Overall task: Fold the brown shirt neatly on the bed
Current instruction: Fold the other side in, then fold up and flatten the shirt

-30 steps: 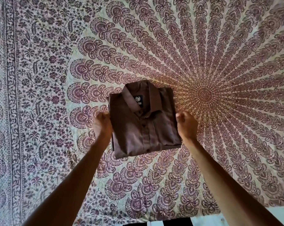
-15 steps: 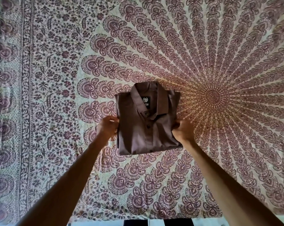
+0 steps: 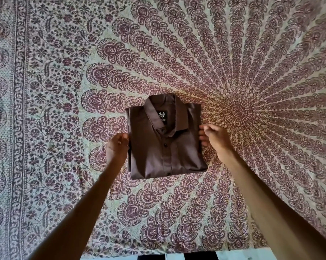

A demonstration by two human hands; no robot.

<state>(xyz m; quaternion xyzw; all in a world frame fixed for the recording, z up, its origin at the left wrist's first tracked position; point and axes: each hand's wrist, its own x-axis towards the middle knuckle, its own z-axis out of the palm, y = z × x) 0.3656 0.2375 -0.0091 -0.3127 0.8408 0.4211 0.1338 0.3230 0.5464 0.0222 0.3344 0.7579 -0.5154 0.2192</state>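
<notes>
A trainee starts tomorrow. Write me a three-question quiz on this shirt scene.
1. True or false: the shirt lies unfolded on the sheet.
2. The left grip is at the shirt's: A) left edge B) bottom hem C) top edge.
3. What colour is the label?
Key: 1 false; 2 A; 3 black.

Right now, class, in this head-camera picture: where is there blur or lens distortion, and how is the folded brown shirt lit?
Head view: the right hand is slightly motion-blurred; the patterned bedspread smears toward the far corners, a wide-angle stretch; the folded brown button-up shirt is sharp, softly lit, no hard glare.
</notes>
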